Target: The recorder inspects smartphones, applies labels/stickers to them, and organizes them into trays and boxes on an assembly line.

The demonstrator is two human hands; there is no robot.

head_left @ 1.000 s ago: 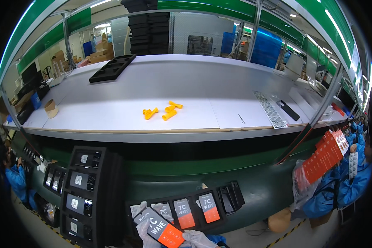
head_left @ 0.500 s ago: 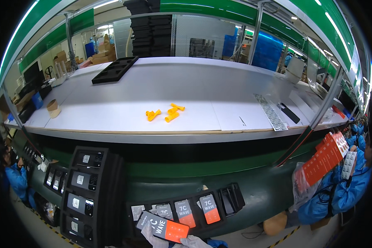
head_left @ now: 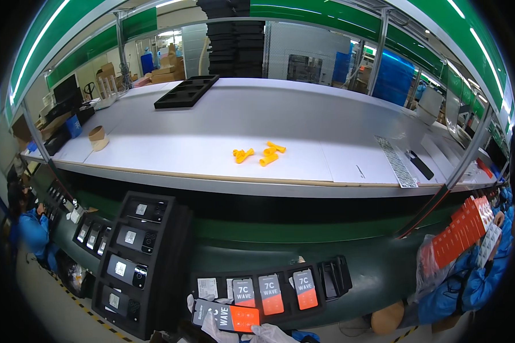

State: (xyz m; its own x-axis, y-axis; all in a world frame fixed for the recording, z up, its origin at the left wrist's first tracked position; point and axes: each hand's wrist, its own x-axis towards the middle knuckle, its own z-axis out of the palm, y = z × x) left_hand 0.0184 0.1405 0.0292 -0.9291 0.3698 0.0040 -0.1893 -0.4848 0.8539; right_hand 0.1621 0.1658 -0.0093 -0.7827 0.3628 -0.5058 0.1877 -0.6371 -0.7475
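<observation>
A smartphone with a grey and orange printed film [head_left: 243, 318] lies across both hands at the bottom of the head view. My left hand [head_left: 213, 328], in a white glove, grips it at its left part, with fingertips showing past its upper left edge. My right hand [head_left: 272, 334], also gloved, pinches its lower right corner. Just beyond is a black foam tray [head_left: 289, 306] holding several phones with the same film, one of them the phone [head_left: 270, 294] in the middle. At the tray's left end lies a white label [head_left: 207, 287].
To the left stands a stack of black trays [head_left: 174, 251] holding phones with dark backs. Empty-looking black holders [head_left: 335, 277] sit at the tray's right. Yellow tubular pieces [head_left: 269, 157] lie on the white bench [head_left: 183, 151]. A co-worker's blue sleeve [head_left: 458, 297] and orange cartons [head_left: 460, 237] are at right.
The phone in my hands has turned from slanting down to the right to nearly level. The whole scene has shifted right in the view. At right, the co-worker's printed card has moved slightly lower.
</observation>
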